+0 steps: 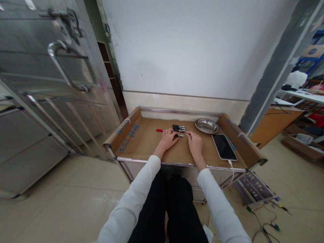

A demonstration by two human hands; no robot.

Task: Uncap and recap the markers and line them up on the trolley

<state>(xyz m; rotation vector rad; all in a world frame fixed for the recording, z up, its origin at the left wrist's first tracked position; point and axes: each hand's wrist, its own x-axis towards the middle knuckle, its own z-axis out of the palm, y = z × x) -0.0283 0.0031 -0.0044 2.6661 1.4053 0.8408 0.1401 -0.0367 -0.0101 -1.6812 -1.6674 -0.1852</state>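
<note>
Several black markers (178,128) lie side by side on the cardboard-lined top of a small cart. My left hand (167,139) rests on the cardboard just in front of them, its fingers closed around a marker (180,135) whose pale end sticks out to the right. Left of that hand a red pen (160,130) shows, partly covered by the fingers. My right hand (195,144) is to the right of the row, its thumb and fingertips pinched together close to the markers. Whatever is in that pinch is too small to make out.
A round metal dish (206,125) stands at the back right of the cart. In front of it lies a phone (224,147) with a white cable (231,168) hanging over the edge. Raised cardboard sides (124,131) border the top. Behind is a white wall (182,50); a metal door (50,67) is left.
</note>
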